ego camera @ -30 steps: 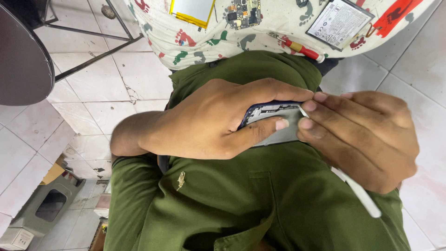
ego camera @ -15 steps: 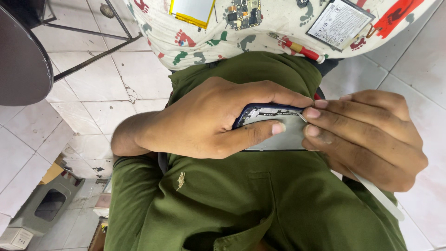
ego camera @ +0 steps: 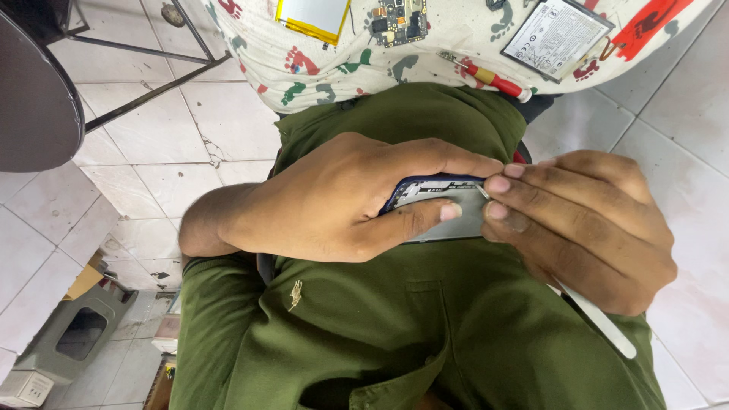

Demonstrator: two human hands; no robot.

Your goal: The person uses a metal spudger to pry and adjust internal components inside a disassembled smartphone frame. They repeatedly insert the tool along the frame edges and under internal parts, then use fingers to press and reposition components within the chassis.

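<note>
My left hand [ego camera: 342,201] wraps around an opened phone body [ego camera: 440,209] with a dark blue frame and a grey inner plate, thumb pressed on its face. My right hand [ego camera: 585,228] meets it from the right, fingertips on the phone's edge, and holds a thin white stick-like tool [ego camera: 600,323] that trails down and right from the palm. The tool's tip is hidden between fingers and phone. Both hands hover over my lap in olive-green clothes [ego camera: 410,334].
A cloth with a footprint pattern [ego camera: 456,45] lies at the top, carrying a yellow-edged flat battery [ego camera: 313,17], a small circuit board [ego camera: 399,21], a second battery with a label [ego camera: 557,36] and a red-handled screwdriver [ego camera: 493,78]. Dark round stool [ego camera: 34,99] at left; white tile floor.
My right fingers have shifted slightly along the phone's right edge, and the phone has tilted a little in my left hand. Everything else stays put.
</note>
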